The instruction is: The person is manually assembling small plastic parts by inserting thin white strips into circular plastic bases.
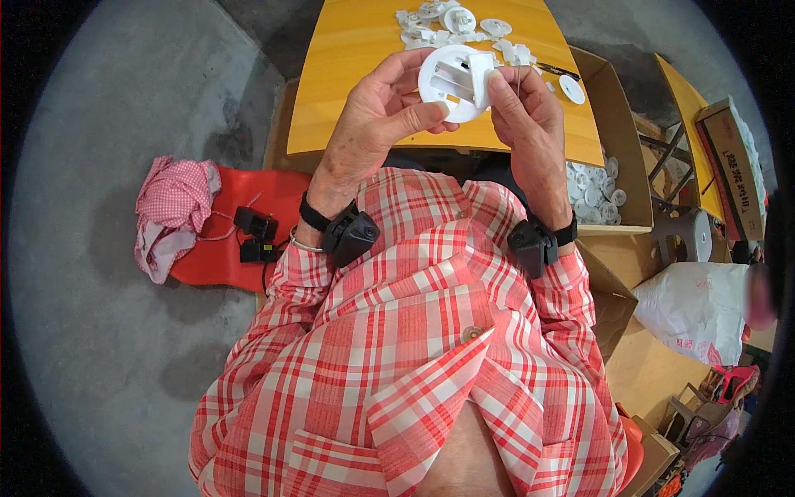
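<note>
Above the near part of the yellow table, both my hands are closed on white plastic parts. My left hand grips a round white plastic disc by its left side, thumb on the lower rim and fingers behind. The disc has slots and a raised middle section. A white rectangular plastic piece stands against its right side, pinched by my right hand with the thumb on top. Whether the two parts are joined cannot be made out. The right fingertips are partly hidden.
Loose white plastic parts lie at the table's far side, near a black pen-like tool and a white disc. A cardboard box with many white discs stands right. On the left, a red stool bears pink cloth and black devices.
</note>
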A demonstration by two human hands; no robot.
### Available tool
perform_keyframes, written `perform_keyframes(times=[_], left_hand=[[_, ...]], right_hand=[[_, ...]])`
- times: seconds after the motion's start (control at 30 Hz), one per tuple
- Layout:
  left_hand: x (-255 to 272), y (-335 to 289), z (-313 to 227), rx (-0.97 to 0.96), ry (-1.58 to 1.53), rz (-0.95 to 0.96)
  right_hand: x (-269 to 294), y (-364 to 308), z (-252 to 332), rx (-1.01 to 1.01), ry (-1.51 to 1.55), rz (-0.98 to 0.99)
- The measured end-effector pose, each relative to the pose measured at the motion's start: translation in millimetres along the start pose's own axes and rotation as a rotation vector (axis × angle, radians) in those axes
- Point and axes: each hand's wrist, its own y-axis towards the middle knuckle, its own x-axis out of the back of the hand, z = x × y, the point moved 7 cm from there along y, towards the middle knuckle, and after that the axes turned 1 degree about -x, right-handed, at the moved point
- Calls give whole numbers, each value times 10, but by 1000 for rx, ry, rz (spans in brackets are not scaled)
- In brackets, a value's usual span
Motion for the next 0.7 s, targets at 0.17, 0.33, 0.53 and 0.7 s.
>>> perform_keyframes(times=[0.17, 0.33, 0.53, 0.7], left_hand=[[-12, 7, 25, -129, -103, -22], [-22, -10, 9, -75, -179, 21], [-16, -22, 29, -63, -222, 64], [-10, -41, 18, -79, -258, 79]], right_hand=[[-31, -19, 56, 44, -47, -3], [-66, -30, 107, 82, -140, -5], [-30, -47, 217, 150, -276, -54], [-69, -67, 344, 255, -324, -30]])
